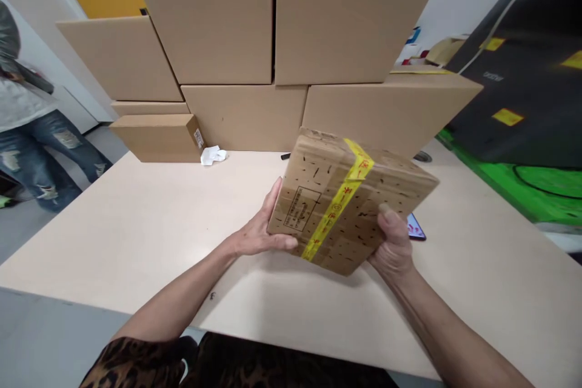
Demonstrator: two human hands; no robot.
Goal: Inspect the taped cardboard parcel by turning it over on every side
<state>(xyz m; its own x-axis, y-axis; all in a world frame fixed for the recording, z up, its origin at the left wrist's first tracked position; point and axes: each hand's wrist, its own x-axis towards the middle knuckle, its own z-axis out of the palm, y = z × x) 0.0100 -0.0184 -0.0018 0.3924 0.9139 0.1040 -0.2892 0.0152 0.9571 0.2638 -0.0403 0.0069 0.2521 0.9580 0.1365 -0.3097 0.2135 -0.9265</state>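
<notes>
I saw the taped carton (pixel 352 206) tilted over the worktop (pixel 159 230), left hand (pixel 261 233) and right hand (pixel 393 247) clamping fingers on opposite sides; handling it seemed the step, any turn needing both grips.

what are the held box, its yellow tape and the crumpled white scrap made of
Held box: likely cardboard, matte brown, from its flat panels and folded edges. Yellow tape: probably smooth plastic film, lying thin and flat. Crumpled white scrap: matte paper or tissue, judging by its folds; which is unclear.
</notes>
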